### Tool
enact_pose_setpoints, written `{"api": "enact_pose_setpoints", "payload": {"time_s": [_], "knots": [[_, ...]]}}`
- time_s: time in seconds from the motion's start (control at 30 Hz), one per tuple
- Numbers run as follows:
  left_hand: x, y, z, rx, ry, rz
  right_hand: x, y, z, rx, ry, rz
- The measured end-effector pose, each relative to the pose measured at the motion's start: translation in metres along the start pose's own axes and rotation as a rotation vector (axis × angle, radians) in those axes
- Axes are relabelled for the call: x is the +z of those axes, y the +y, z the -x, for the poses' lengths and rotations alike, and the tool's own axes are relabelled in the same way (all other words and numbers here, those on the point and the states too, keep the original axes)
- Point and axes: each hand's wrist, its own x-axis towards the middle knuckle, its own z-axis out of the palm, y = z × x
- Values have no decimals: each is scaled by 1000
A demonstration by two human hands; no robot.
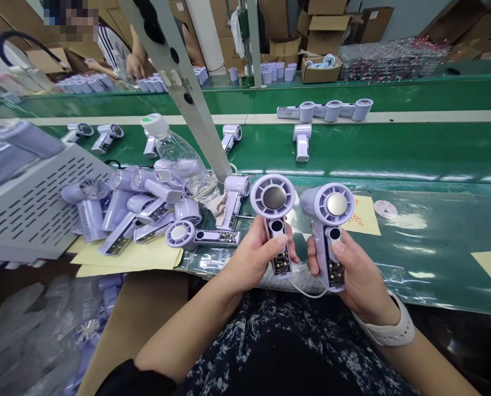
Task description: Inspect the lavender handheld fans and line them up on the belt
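Observation:
My left hand (256,256) is closed around the handle of a lilac handheld fan (273,199), its round head upright and its thumb by the button. My right hand (355,269) grips a second lilac fan (328,206) the same way, thumb on the handle. Both fans stand side by side over the near edge of the green bench (435,231). A thin white cable (307,290) hangs below the two handles. A white watch band (389,330) sits on my right wrist.
A heap of lilac fans (142,209) lies left on yellow paper, beside a clear water bottle (179,157) and a grey vented box (26,198). More fans (326,110) lie on the conveyor belt. A slanted metal bar (179,77) crosses the view. Another person (117,52) works far left.

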Motion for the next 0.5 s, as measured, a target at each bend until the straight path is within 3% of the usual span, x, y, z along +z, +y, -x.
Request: {"api": "enact_pose_setpoints", "payload": {"time_s": [0.5], "knots": [[7, 2, -5, 1, -8, -55, -4, -16, 8, 14, -5, -102]]}}
